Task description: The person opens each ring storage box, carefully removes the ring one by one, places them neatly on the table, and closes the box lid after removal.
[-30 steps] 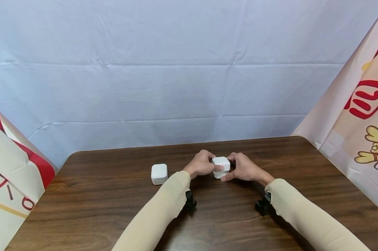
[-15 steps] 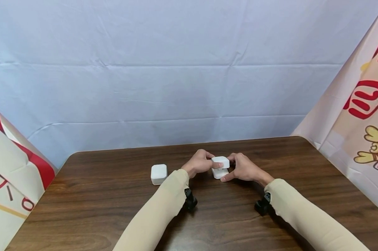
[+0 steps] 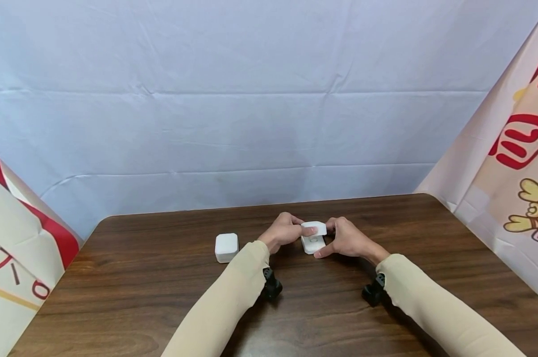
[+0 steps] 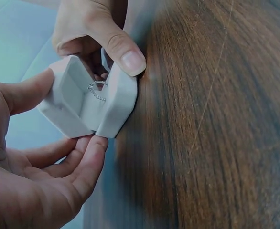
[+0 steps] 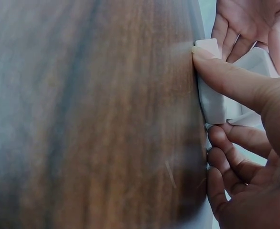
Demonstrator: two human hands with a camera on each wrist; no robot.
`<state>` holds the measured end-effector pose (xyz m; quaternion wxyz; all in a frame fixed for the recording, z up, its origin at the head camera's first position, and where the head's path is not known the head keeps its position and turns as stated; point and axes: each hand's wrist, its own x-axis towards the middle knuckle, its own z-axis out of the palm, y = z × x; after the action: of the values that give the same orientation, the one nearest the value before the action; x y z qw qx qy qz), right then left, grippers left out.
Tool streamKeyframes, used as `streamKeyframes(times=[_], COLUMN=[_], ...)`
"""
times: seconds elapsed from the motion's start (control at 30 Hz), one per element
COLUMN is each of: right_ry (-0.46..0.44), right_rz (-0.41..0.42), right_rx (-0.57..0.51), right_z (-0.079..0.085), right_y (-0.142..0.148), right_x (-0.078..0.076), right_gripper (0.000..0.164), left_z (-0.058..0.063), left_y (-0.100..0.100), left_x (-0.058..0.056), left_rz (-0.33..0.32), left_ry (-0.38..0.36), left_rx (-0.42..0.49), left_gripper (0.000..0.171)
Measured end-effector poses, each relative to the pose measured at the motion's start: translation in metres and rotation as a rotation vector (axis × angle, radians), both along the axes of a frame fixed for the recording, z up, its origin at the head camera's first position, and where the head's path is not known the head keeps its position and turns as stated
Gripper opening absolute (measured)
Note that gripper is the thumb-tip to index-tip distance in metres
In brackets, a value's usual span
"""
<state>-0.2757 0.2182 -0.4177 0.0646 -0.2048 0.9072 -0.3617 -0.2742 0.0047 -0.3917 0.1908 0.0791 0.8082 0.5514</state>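
A white ring box sits on the table, its hinged lid raised and tilted back. In the left wrist view a ring with a row of small bright stones stands in the slot of the base. My left hand pinches the lid, thumb on its front and fingers behind. From the other side, my right hand grips the base, thumb on its front corner. A second white box, closed, stands to the left, apart from both hands.
The dark wooden table has rounded back corners. A pale cloth hangs behind it, and printed curtains stand at the sides. Black wrist cameras sit under both sleeves.
The ring box lid has swung up and back under my left thumb, and the inside of the box now shows. My right hand has stayed at the base. The second box has not moved.
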Motion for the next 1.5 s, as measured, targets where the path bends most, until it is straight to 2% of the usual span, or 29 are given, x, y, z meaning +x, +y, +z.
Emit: streamKeyframes(times=[0.17, 0.53, 0.8, 1.03, 1.3, 1.5], right_ry=[-0.001, -0.014, 0.010, 0.012, 0.008, -0.011], right_rz=[-0.007, -0.006, -0.006, -0.013, -0.015, -0.013], right_rx=[-0.006, -0.029, -0.031, -0.027, -0.023, -0.028], right_z=[-0.0011, -0.0024, -0.0026, -0.0034, -0.0041, -0.0034], right_y=[0.0001, -0.0010, -0.0013, -0.0016, -0.0005, -0.0012], right_x=[-0.0005, -0.0013, -0.0013, -0.0005, -0.0003, -0.0003], right_gripper=[0.047, 0.042, 0.044, 0.045, 0.043, 0.042], left_z=[0.0001, -0.0006, -0.0013, -0.0015, -0.0002, 0.0035], left_y=[0.0011, 0.0034, 0.0058, 0.0055, 0.0047, 0.0038], left_x=[-0.0004, -0.0024, -0.0026, -0.0017, 0.0020, 0.0060], left_rz=[0.041, 0.086, 0.123, 0.124, 0.115, 0.116], left_ry=[-0.020, -0.043, -0.052, -0.053, 0.053, 0.142], left_rx=[0.020, 0.046, 0.056, 0.064, 0.015, -0.029], left_gripper=[0.038, 0.034, 0.039, 0.040, 0.044, 0.059])
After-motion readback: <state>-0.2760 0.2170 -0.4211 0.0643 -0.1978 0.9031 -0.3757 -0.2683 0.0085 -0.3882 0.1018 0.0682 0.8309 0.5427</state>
